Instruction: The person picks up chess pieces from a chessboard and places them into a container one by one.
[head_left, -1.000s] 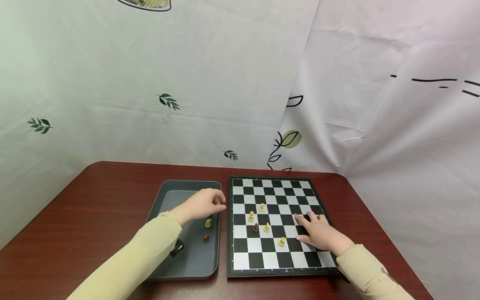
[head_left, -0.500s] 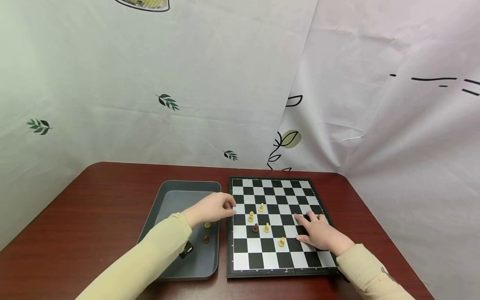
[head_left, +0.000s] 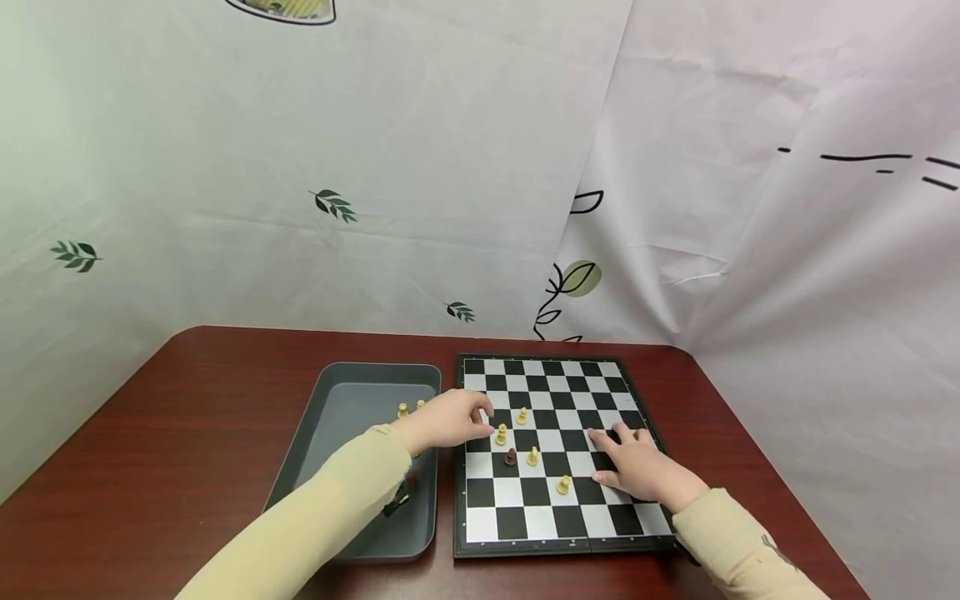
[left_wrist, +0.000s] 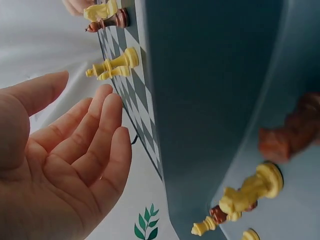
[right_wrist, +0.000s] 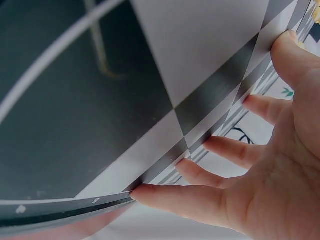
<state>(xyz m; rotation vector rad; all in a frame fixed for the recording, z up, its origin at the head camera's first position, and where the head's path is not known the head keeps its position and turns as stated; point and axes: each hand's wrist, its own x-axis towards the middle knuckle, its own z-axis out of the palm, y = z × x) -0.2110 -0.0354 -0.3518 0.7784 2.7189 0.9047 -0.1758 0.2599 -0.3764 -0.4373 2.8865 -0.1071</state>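
My left hand [head_left: 442,419] hovers at the left edge of the chessboard [head_left: 482,522], fingers loosely curved and thumb apart. Nothing lies between its fingers in the left wrist view. Just off its fingertips stands a yellow chess piece [head_left: 501,434]; another yellow chess piece [head_left: 522,416] is a little beyond. A brown chess piece [head_left: 511,457] and a yellow chess piece [head_left: 532,456] stand nearer me. Closest to my right hand [head_left: 637,467] is a yellow chess piece [head_left: 564,484]. That hand rests spread on the board's right side, its fingertips touching the squares.
Left of the board lies a grey tray [head_left: 352,408], partly covered by my left forearm. It holds several yellow and brown pieces, among them a yellow knight [left_wrist: 250,190]. Both stand on a dark red table [head_left: 187,400]; a patterned white cloth [head_left: 450,167] hangs behind.
My left hand has moved right from over the tray to the board's left edge, uncovering yellow pieces in the tray. The right hand and the board pieces have stayed put.
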